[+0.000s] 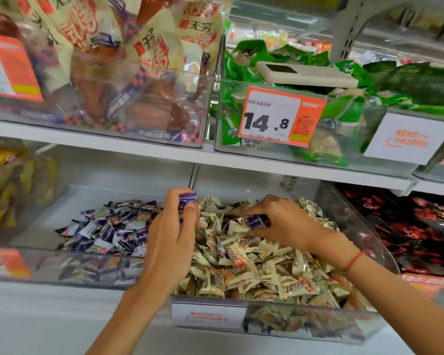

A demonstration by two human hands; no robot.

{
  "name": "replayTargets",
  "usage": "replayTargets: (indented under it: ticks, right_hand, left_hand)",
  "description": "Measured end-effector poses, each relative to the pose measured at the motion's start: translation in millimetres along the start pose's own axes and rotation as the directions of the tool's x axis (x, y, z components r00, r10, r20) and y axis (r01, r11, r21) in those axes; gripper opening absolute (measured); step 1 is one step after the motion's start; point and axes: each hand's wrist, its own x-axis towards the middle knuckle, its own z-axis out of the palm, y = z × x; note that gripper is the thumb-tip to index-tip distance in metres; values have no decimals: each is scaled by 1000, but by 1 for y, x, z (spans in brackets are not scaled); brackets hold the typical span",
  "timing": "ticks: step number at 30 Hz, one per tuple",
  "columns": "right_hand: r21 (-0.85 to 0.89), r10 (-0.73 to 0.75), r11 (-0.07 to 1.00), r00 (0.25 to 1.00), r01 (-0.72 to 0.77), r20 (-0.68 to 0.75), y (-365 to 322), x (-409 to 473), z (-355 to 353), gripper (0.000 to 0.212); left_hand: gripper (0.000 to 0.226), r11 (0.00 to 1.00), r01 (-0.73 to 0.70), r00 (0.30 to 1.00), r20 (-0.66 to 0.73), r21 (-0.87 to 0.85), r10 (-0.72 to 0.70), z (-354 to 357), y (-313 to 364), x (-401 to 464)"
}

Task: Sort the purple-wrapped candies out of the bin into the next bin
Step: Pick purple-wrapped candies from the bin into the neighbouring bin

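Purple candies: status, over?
Left hand pinches one purple candy; right hand pinches another over the cream-candy bin. Nothing in the way.

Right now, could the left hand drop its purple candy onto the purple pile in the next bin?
Probably yes. The left hand pinches a purple candy right beside the purple pile, and nothing lies between them; the bin is open on top.

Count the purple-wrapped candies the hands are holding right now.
2. One purple candy is pinched in the left hand; another is gripped by the right hand over the cream candies. More may be hidden in either palm.
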Motion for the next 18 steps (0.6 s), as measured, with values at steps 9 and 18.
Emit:
replayTargets:
  ticks: [9, 18]
  right_hand:
    - [430, 148, 898, 985, -97, -87, 1, -53, -1, 29]
    - [615, 277, 771, 956, -163, -94, 3, -71, -4, 19]
  left_hand:
    - [24, 961, -66, 930, 365, 269, -38, -7, 3, -2]
    - [33, 751, -368, 725, 675, 548, -138, -13, 10, 25]
